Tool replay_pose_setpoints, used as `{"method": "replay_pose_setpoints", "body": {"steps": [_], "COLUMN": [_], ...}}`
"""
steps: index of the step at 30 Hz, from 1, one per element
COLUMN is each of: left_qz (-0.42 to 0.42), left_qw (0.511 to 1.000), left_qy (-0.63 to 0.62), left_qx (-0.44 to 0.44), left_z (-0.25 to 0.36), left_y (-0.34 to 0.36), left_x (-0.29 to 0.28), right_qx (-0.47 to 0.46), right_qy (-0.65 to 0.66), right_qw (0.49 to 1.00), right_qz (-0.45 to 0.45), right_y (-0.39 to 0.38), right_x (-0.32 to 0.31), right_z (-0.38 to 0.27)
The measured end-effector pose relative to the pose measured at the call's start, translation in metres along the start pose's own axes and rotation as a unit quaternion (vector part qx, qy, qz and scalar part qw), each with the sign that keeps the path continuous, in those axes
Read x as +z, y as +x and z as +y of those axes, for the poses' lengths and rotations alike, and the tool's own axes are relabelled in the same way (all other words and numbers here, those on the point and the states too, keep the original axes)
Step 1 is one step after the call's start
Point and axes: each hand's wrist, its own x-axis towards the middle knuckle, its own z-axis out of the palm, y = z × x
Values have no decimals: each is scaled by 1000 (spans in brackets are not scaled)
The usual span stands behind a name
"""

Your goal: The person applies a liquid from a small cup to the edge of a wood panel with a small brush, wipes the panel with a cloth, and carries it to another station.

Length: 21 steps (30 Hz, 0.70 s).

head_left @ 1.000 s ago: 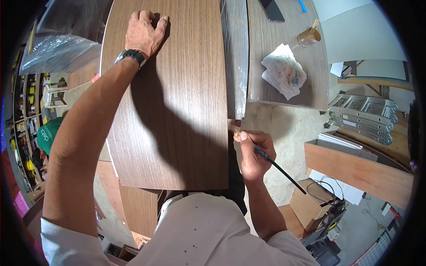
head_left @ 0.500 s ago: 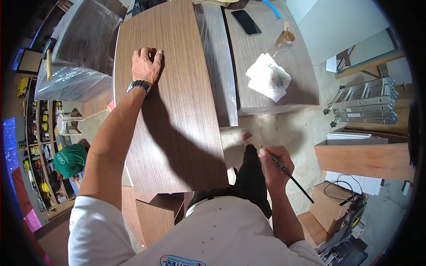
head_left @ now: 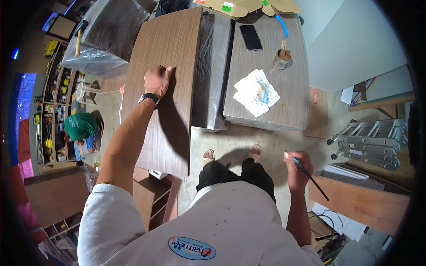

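Observation:
My left hand rests on the wood-grain board, thumb out, its fingertips blurred, with a wristwatch at the wrist. My right hand grips a thin dark brush near its tip, out to the right of the board. Beside the board stands a plastic-wrapped cabinet bearing a crumpled white tissue with blue stains, a dark phone, a blue flexible strip and a brown container with sticks.
A folded aluminium ladder and wooden panel lie right. A co-worker in green crouches left beside shelving. A wrapped unit with a hammer sits upper left; cardboard lies at the back; wooden compartments sit below.
I stand further back from the cabinets, both feet now showing. My right hand with the brush has moved right, away from the board's edge. My left hand stays on the board.

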Motion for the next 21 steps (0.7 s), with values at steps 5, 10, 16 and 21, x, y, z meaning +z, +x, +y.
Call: {"method": "replay_pose_setpoints", "body": {"steps": [5, 10, 16, 21], "left_qz": [-141, -203, -237, -280], "left_qw": [987, 976, 963, 950], "left_qy": [15, 29, 126, 134], "left_qx": [-82, -71, -27, -25], "left_z": [70, 110, 152, 159], "left_y": [-14, 3, 30, 12], "left_x": [-18, -20, -27, -38], "right_qx": [10, -11, -14, 10], "right_qy": [1, 16, 21, 68], "right_qw": [1000, 1000, 1000, 997], "right_qz": [-10, -2, -12, -14], "right_y": [28, 51, 68, 82], "right_x": [-57, -67, -51, -38], "right_z": [25, 22, 25, 10]}}
